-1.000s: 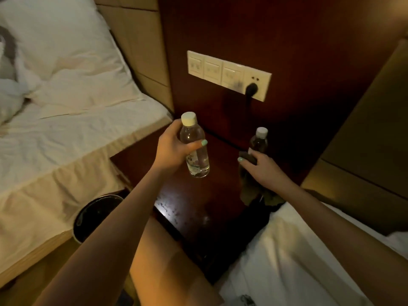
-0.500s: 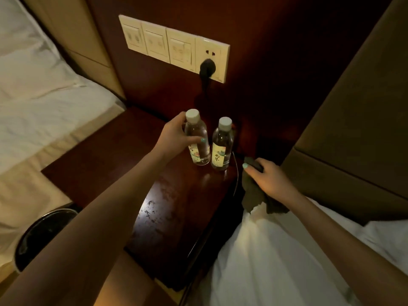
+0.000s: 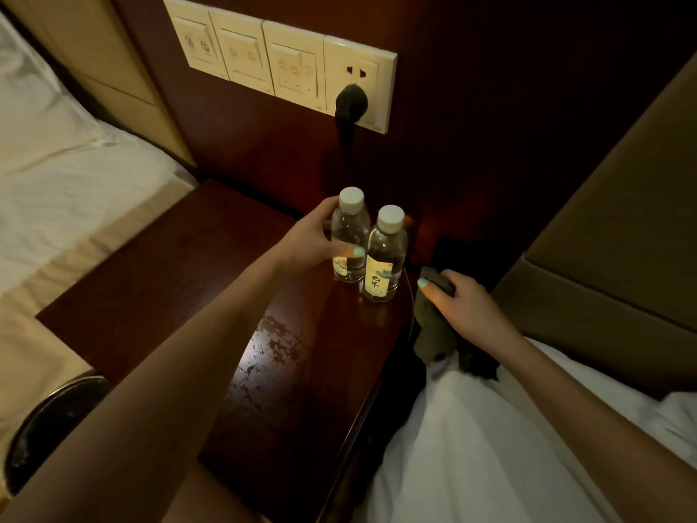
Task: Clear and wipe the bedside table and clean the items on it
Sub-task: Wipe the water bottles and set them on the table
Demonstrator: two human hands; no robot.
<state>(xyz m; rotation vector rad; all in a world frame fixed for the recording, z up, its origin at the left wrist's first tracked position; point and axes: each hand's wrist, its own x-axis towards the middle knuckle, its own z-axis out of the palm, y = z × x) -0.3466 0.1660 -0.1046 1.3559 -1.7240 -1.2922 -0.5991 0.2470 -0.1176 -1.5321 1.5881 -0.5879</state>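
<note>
- Standing upright at the back right of the dark red-brown wooden bedside table: clear plastic water bottle, white cap, clear liquid inside; left hand curled round it.
- Second clear plastic bottle, yellow label, clear liquid, just beside the first.
- Right hand clutches dark crumpled cloth at the table's right edge.
- Round black bin, lower left; contents indiscernible.

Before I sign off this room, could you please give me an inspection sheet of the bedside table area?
Surface: dark wooden table, streaky smears in the glare.
Job's things: left bottle and right bottle, capped, upright, side by side at the back; dark cloth at the right edge.
Clutter: nothing seen.
Hands: left hand grips the left bottle; right hand holds the cloth.
Cables: black plug in the wall socket, cord hanging down.
Surroundings: white-sheeted left bed and right bed; bin lower left.
</note>
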